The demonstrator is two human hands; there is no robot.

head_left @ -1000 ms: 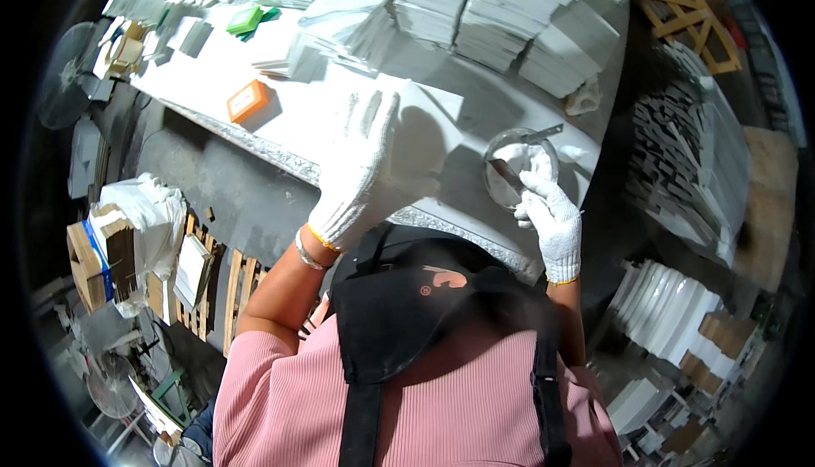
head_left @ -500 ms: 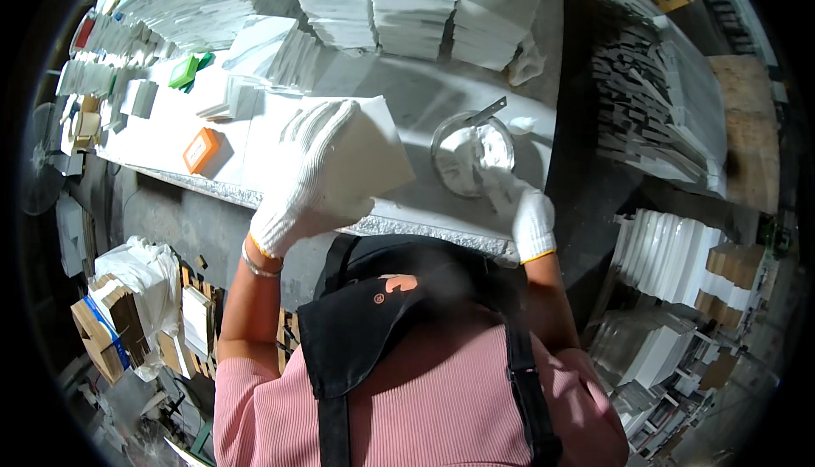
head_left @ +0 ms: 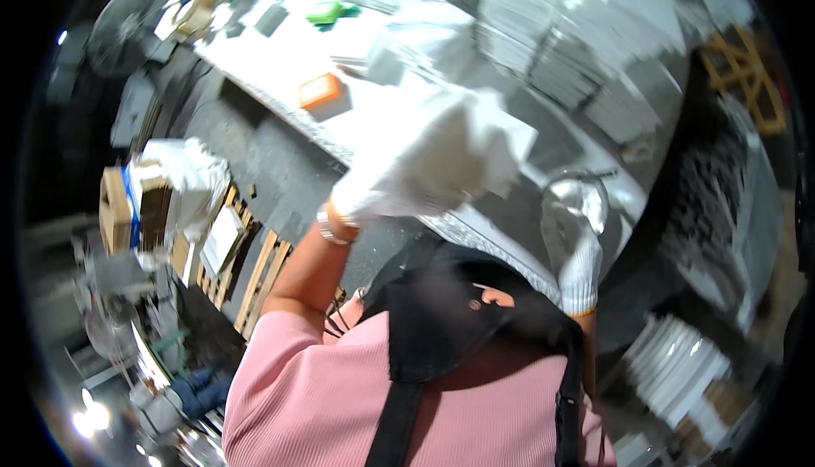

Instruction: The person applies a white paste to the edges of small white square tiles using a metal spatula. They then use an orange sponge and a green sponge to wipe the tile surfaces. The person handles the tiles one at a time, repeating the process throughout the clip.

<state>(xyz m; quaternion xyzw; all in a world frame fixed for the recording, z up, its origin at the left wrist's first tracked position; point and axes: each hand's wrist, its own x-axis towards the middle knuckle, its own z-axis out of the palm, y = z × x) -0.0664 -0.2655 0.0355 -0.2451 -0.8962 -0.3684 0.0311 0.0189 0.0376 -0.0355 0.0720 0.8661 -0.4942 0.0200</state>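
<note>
A white tile [head_left: 516, 139] is held by the left hand [head_left: 403, 170] at frame centre. The right hand [head_left: 572, 250], blurred, is positioned at a round bowl [head_left: 604, 206] on the table [head_left: 505, 217], right of centre; its grip cannot be told.

White gloves [head_left: 581, 278], ribbed pink top [head_left: 488, 420]

Grey floor [head_left: 267, 149] shows beyond the pale desk [head_left: 259, 68], whose front edge is rough and speckled. White light glares on the desktop's left part, while the room's margins sink into darkness. A large round fan [head_left: 132, 30] stands at upper left — a slatted wooden pallet [head_left: 263, 284] lies below, a yellow timber frame [head_left: 747, 81] leans at upper right, and bright lamps [head_left: 92, 419] shine at lower left.
</note>
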